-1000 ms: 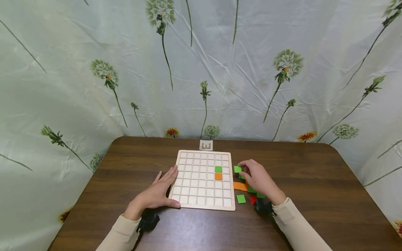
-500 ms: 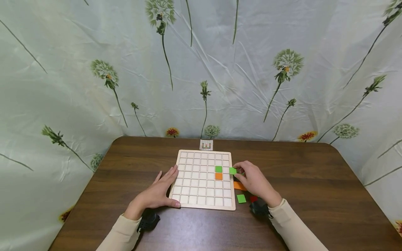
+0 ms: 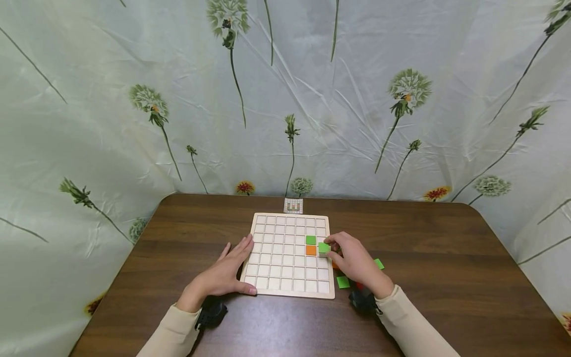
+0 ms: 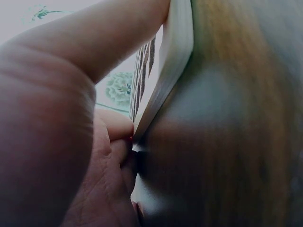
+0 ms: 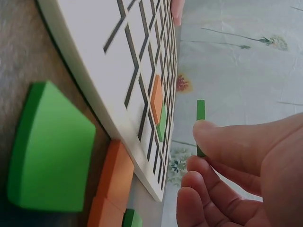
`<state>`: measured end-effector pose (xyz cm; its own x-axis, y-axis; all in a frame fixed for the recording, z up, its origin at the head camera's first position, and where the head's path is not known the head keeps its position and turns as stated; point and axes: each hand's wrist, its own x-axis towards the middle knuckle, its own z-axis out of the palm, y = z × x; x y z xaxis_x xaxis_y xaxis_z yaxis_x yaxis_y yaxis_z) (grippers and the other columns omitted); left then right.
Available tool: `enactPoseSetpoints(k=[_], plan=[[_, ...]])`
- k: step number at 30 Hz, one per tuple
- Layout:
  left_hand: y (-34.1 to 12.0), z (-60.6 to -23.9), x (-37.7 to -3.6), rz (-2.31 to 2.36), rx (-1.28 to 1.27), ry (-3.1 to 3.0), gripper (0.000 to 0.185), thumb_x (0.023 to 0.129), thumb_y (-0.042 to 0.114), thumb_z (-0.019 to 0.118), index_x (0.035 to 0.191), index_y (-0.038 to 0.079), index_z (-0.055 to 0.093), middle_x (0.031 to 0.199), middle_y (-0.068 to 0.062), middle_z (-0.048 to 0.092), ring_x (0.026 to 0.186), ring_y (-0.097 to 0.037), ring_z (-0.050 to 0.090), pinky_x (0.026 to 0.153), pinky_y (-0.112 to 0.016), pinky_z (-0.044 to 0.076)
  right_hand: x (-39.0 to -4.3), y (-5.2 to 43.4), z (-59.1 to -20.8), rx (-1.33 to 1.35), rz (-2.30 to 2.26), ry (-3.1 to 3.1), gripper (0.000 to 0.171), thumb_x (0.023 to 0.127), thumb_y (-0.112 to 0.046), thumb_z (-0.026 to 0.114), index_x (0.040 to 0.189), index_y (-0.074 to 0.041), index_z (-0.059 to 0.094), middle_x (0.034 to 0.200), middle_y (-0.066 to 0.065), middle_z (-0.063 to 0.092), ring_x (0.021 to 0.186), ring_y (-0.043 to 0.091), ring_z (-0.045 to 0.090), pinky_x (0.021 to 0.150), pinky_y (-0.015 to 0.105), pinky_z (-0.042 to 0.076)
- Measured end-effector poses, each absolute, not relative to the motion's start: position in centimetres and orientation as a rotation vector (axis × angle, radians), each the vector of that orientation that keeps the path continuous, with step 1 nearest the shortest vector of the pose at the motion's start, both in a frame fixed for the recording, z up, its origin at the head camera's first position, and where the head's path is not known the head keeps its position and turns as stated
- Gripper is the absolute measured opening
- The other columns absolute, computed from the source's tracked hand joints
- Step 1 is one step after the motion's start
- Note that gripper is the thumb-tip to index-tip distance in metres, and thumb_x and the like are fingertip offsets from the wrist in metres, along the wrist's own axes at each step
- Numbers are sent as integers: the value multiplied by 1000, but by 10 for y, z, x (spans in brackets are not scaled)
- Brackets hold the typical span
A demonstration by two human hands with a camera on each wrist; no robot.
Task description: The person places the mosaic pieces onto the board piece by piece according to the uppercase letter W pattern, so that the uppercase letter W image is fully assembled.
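Room: pale curtain (image 3: pixel 312 99) printed with dandelions and small red flowers fills the upper frame, hanging behind a dark wooden table (image 3: pixel 446 258).
Held tile: green square tile (image 3: pixel 324 247) pinched between thumb and fingertips of the right hand (image 3: pixel 354 260), over the right-hand columns of the board, just right of the placed orange tile (image 3: pixel 311 250); the right wrist view shows it edge-on, above the grid.
Board: pale wooden grid board (image 3: pixel 290 282) at centre frame, with one green tile (image 3: pixel 311 240) set directly above the orange one.
Loose pieces: green tile (image 3: pixel 342 282), another green (image 3: pixel 378 263), orange and red bits partly hidden under the right hand, right of the board.
Card: small pattern card (image 3: pixel 293 205) behind the board.
Left hand: left hand (image 3: pixel 223 272) lies flat, fingers straight against the board's left edge, thumb at its lower left corner, holding nothing.
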<state>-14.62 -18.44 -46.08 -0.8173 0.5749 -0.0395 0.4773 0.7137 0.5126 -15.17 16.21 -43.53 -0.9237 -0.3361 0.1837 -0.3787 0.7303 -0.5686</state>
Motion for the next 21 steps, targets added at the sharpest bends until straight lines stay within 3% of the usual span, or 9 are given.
enactPoseSetpoints(k=[21], plan=[[-184,-459,-145,750,845,2716,117,67,62,71,148,3,10,155,-9,2,141,-24,3,109,-53,-2,-147,148,-439,642,975,-2901,21,81,-12,71,101,-9,65,84,-2,54,72,11,48,61,23,40]])
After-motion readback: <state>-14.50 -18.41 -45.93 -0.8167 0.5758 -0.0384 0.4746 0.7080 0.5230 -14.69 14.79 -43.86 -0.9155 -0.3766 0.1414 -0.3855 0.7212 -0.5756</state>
